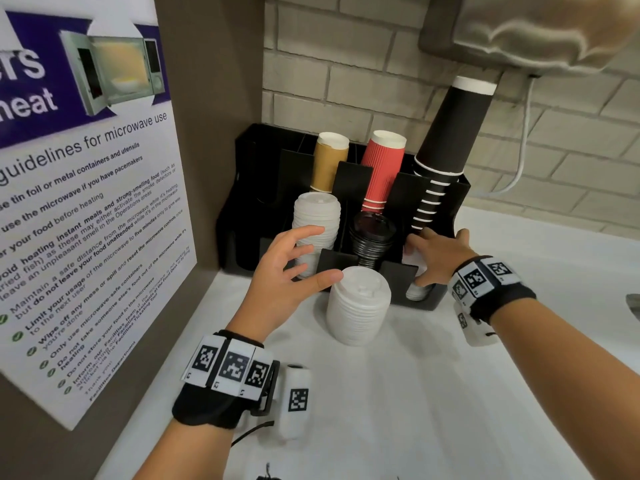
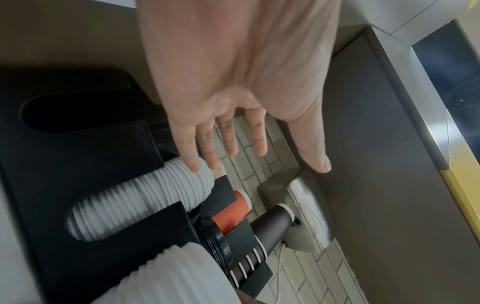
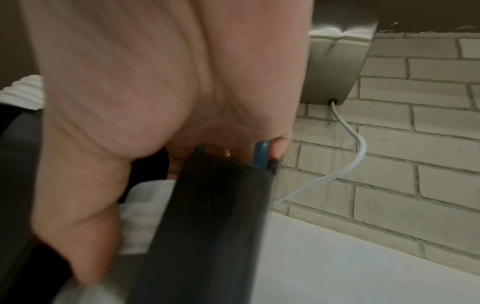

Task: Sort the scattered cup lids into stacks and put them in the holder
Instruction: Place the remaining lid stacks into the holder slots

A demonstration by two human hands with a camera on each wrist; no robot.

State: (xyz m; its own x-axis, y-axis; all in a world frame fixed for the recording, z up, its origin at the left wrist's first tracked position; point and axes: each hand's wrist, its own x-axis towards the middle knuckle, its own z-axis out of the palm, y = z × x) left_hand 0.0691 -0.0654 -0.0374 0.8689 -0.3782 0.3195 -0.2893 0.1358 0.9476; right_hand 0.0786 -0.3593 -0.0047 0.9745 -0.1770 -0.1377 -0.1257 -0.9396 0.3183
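A stack of white cup lids (image 1: 358, 304) is stood on the white counter (image 1: 433, 393), just in front of the black holder (image 1: 431, 296). The left hand (image 1: 284, 271) is held spread and released beside it, thumb touching its top. The right hand (image 1: 438, 254) is set against the holder's right front compartment, where white lids (image 1: 415, 292) are seen; whether its fingers grasp them cannot be told.
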